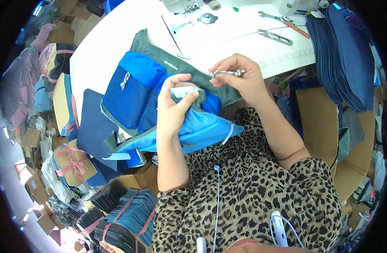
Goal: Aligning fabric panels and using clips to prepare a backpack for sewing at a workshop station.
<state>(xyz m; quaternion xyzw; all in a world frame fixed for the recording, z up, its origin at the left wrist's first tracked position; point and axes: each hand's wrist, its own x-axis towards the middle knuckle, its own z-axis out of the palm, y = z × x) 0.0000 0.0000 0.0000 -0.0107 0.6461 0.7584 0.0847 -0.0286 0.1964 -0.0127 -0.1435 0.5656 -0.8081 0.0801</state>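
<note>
A blue sewn fabric bag (132, 95) with mesh pockets lies across my lap and the table's near edge, its light blue lining (197, 130) turned toward me. A dark green panel (172, 61) with a printed label spreads behind it. My left hand (173, 105) is closed on the bag's edge, where green binding and a pale patch show between thumb and fingers. To its right, my right hand (242, 76) pinches a short black-and-white patterned cord (227, 73) above the green panel. A similar knotted cord (125, 81) sits on the bag's blue mesh front.
On the white sewing table (105, 42) lie thread snips (275, 37) and an orange-handled tool (296, 29). A sewing machine (299, 6) stands at the back. Stacked navy panels (345, 55) hang over the right side, above an open cardboard box (315, 122). Tied fabric bundles (126, 215) crowd the left.
</note>
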